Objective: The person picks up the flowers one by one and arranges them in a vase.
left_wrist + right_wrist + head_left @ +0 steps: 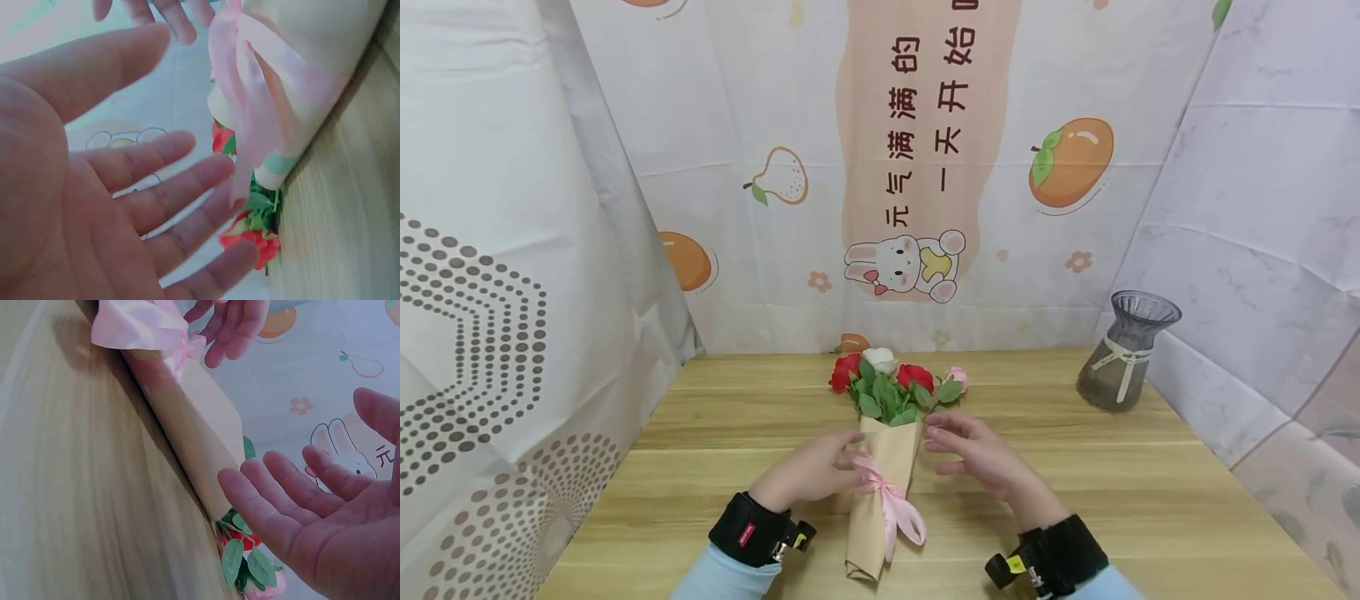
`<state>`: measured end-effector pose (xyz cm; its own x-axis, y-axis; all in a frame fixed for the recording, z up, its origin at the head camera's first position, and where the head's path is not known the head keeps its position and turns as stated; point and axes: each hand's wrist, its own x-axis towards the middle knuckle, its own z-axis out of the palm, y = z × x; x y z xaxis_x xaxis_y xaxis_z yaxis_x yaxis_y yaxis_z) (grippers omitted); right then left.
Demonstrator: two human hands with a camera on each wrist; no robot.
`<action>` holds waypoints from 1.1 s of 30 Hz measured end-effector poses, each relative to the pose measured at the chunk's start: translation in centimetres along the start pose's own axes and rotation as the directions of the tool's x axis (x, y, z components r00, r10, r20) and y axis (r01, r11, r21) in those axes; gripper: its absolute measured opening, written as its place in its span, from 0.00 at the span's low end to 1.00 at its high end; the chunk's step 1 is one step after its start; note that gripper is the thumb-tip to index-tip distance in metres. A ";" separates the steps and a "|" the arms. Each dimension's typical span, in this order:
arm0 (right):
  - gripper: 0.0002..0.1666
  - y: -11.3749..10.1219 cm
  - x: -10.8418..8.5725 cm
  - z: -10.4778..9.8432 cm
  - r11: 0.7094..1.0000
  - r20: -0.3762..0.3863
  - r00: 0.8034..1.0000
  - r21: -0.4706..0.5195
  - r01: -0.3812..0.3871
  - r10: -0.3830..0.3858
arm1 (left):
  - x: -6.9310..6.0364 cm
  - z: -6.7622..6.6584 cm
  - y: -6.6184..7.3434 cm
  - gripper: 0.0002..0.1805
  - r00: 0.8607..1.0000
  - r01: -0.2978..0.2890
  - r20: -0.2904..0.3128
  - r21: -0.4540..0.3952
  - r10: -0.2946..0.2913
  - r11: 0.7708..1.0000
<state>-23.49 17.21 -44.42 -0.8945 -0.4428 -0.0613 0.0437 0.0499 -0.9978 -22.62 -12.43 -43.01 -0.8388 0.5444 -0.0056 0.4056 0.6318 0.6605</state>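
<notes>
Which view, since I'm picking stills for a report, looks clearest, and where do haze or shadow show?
Head view: clearest, fairly evenly lit, the paper wrap and printed lettering crisp; left wrist view: hazy, washed out at upper left, the lower red flower soft-edged; right wrist view: dimmer, the backdrop bluish, a dark shadow on the table along the paper wrap.

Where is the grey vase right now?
In the head view, the grey vase stands near the far right corner of the wooden table, beside the marbled curtain.

the head view faces forward-down; 2 close wrist views share the bouquet (891, 454).
</notes>
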 end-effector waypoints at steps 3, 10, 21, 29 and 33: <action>0.37 0.0 0.0 0.3 1.000 0.005 1.000 0.005 -0.007 0.006 | 0.0 -0.1 -0.3 0.40 1.000 0.015 -0.013 0.030 -0.015 0.999; 0.37 -0.1 -0.1 0.5 1.000 0.003 1.000 0.000 -0.008 0.008 | 0.3 0.5 -0.7 0.30 0.999 0.022 0.040 0.056 -0.025 0.998; 0.36 0.3 0.1 0.1 1.000 0.006 1.000 -0.003 -0.021 0.021 | 0.4 1.6 -0.4 0.36 0.995 0.071 0.066 0.078 -0.077 0.994; 0.35 0.4 -0.3 -0.7 1.000 -0.005 1.000 -0.016 -0.012 0.011 | 0.9 2.7 0.4 0.40 0.998 0.025 0.044 0.222 -0.035 0.975; 0.37 0.5 -0.7 -1.3 1.000 -0.010 1.000 -0.026 -0.012 0.012 | 1.3 3.0 0.8 0.40 0.998 0.026 0.052 0.222 -0.038 0.975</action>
<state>-23.46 18.69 -44.79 -0.8984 -0.4330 -0.0731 0.0430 0.0789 -0.9960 -22.26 -9.57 -44.79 -0.8335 0.5480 -0.0702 0.4546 0.7525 0.4766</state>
